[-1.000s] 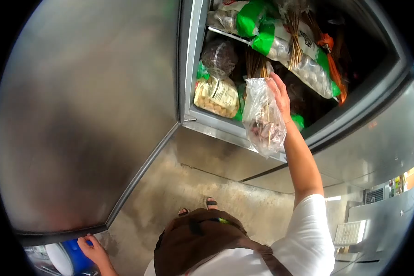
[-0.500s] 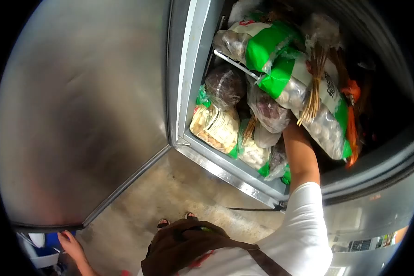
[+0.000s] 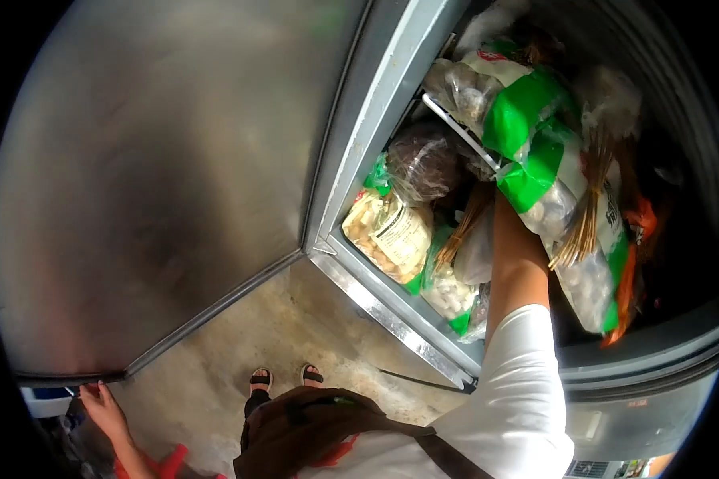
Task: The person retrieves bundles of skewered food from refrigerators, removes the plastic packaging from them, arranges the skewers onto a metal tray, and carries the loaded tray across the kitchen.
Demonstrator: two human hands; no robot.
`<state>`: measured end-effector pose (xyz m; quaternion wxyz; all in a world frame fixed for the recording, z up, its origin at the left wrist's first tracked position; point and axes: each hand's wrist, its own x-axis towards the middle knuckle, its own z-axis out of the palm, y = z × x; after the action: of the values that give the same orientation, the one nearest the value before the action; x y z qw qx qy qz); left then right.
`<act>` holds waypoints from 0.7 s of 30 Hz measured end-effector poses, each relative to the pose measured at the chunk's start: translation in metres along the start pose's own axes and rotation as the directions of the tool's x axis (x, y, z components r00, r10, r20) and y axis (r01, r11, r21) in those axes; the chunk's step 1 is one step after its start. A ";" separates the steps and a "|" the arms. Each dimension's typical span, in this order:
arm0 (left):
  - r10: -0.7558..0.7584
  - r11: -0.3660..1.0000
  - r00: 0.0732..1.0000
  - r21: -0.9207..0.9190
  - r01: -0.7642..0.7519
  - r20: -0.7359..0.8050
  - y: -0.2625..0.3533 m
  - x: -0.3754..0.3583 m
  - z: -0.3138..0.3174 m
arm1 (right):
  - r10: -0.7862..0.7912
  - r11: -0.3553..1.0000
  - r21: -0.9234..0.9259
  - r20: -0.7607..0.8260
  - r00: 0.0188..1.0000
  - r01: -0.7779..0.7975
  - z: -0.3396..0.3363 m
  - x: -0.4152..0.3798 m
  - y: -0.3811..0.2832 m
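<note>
My right forearm (image 3: 519, 255) reaches into the open refrigerator. The hand itself is hidden behind a green-and-white bag (image 3: 531, 180) of pale, round pieces, so neither its fingers nor anything in them shows. Beside this arm are a bundle of thin sticks (image 3: 465, 227) and a bag of whitish pieces (image 3: 447, 291). Farther left lie a labelled bag of beige pieces (image 3: 387, 235) and a dark purplish bag (image 3: 425, 160). At lower left, my left hand (image 3: 102, 409) is at the bottom edge of the metal door (image 3: 168, 199), fingers stretched out and apart.
A white wire rack edge (image 3: 459, 132) projects under the upper bags. More thin sticks (image 3: 587, 211) and an orange strip of plastic (image 3: 627, 279) hang at the right. A metal sill (image 3: 383, 311) borders the opening above the concrete floor (image 3: 295, 319). Something red (image 3: 172, 463) is at lower left.
My right arm has gone deeper, and a dark bag beside it has dropped out of sight. The view has shifted, with the refrigerator contents farther right. My left hand is closer to the door's edge.
</note>
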<state>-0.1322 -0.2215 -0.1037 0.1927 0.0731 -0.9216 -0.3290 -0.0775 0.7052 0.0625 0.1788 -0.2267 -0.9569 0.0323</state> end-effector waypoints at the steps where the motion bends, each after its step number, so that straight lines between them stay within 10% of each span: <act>1: -0.004 1.000 1.000 0.001 0.004 -0.003 0.005 -0.001 -0.001 | 0.005 1.000 -0.012 -0.006 1.000 -0.005 0.002 0.004 -0.002; 6: -0.069 0.975 0.994 0.215 0.049 0.086 0.033 -0.001 -0.010 | 0.052 0.995 -0.087 -0.047 0.997 -0.056 0.009 -0.004 -0.002; 15: 0.026 0.995 0.995 -0.097 -0.016 0.100 0.019 0.004 -0.010 | 0.082 0.984 -0.145 -0.154 0.985 -0.104 0.011 -0.056 0.009; 21: 0.056 0.998 0.998 0.033 -0.057 0.026 0.077 -0.008 -0.025 | -0.027 0.973 -0.226 -0.297 0.954 -0.043 0.018 -0.119 0.013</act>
<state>-0.1155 -0.1745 -0.0399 0.1890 0.0463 -0.9311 -0.3085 0.0208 0.6639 0.0047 0.2935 -0.2518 -0.9153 -0.1122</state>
